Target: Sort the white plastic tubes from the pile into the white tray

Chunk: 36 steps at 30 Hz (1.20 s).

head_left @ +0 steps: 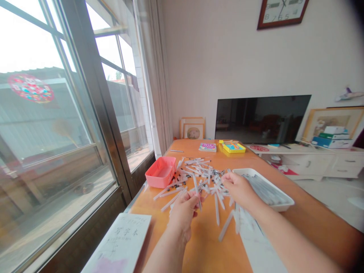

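My left hand (186, 207) is closed around a translucent white pen barrel (195, 184), which points up and away from me. Over the right side of the pile, my right hand (236, 182) has its fingertips pinched together; what is between them, if anything, is too small to make out. Below and between both hands spreads a loose heap of pen barrels (217, 209), with small black pieces (179, 181) mixed in. Just right of my right hand stands a white tray (286, 201) holding many slim grey, pen-like sticks (263, 185).
A pink plastic box (159, 178) stands left of the heap. Near me on the left lies a white writing notebook (121, 242). At the wooden table's (216, 248) far end are a pen (176, 151), a purple booklet (207, 147) and a yellow box (232, 147). Glass windows line the left.
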Each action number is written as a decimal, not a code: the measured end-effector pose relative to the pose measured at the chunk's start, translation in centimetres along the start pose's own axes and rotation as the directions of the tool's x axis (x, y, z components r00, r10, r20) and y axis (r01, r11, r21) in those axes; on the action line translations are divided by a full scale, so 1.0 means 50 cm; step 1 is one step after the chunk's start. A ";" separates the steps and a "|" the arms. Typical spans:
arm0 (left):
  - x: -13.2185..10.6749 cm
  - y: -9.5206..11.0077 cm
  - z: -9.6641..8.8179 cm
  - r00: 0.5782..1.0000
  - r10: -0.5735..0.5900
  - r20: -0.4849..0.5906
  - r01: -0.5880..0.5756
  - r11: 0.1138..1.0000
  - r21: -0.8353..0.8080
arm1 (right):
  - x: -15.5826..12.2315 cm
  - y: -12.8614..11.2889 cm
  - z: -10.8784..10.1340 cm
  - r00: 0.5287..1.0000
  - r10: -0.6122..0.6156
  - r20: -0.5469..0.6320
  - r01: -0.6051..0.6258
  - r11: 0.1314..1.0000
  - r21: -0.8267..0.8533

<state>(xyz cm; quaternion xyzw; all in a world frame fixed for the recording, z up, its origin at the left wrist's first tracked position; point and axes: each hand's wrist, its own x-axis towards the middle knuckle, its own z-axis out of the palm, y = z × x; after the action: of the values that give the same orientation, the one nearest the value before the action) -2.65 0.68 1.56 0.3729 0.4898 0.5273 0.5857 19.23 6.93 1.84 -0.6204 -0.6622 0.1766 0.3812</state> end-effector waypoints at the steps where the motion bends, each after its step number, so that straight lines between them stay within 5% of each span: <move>1: 0.004 0.000 -0.002 1.000 0.015 -0.027 -0.016 0.999 -0.028 | 0.010 0.005 0.004 0.999 -0.040 0.019 0.042 0.991 -0.125; 3: 0.010 -0.001 -0.006 0.998 0.033 -0.061 -0.038 0.997 -0.070 | 0.026 0.008 0.016 0.994 -0.081 0.077 0.101 0.950 -0.296; 10: 0.021 -0.012 -0.011 0.995 0.036 -0.094 -0.048 0.991 -0.126 | 0.058 -0.024 0.061 0.960 -0.084 0.267 0.216 0.830 -0.515; 21: 0.025 -0.017 -0.013 0.994 0.047 -0.095 -0.059 0.989 -0.133 | 0.079 -0.069 0.067 0.933 0.050 0.357 0.165 0.822 -0.546; 27: 0.031 -0.019 -0.009 0.992 0.013 -0.123 -0.037 0.980 -0.195 | 0.018 -0.054 0.040 0.950 -0.037 0.310 0.147 0.929 -0.339; 31: 0.030 -0.020 -0.005 0.994 0.012 -0.112 -0.039 0.970 -0.241 | -0.046 -0.057 0.032 0.959 -0.009 0.284 -0.014 0.997 0.080; 36: 0.021 -0.017 0.000 0.994 0.031 -0.105 -0.058 0.965 -0.257 | -0.119 -0.077 0.034 0.935 0.191 0.298 -0.327 0.790 0.518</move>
<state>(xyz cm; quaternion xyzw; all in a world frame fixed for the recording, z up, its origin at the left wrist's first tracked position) -2.48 1.57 0.56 0.2769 0.4368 0.6180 0.5922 14.99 1.00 1.76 -0.5417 -0.5287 0.4843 0.4387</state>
